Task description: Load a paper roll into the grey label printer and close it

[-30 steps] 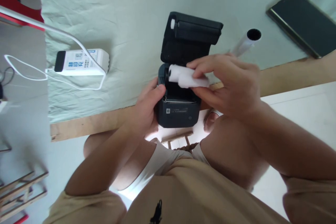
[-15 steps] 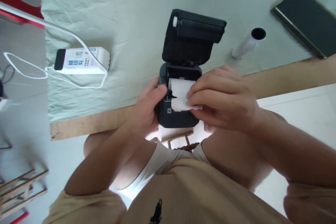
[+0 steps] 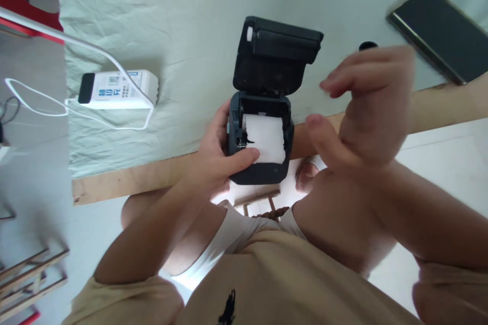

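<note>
At the near, bare-wood edge of one table covered in wrinkled pale-green cloth point(image 3: 190, 61), a person's two bare hands work around one boxy, dark plastic printer point(image 3: 263, 99), held partly over that edge, its single hinged lid raised. The left hand point(image 3: 212, 160) grips the printer's left side, fingers wrapped around it, thumb lying across the front onto the paper. That is one white paper roll point(image 3: 267, 134), seated in the printer's compartment, its ragged end draped over the front lip. The right hand point(image 3: 369, 111), slightly blurred, is apart from the printer; its fingers curl, thumb spread well away, with nothing visible between them. Behind it shows the dark hollow end of one white tube point(image 3: 368, 46). Toward the table's right edge lies one flat, dark rectangular device point(image 3: 444, 35). Near the left edge sits one white power bank point(image 3: 124, 90) with one black end, one white cable point(image 3: 82, 43) looping over it.
</note>
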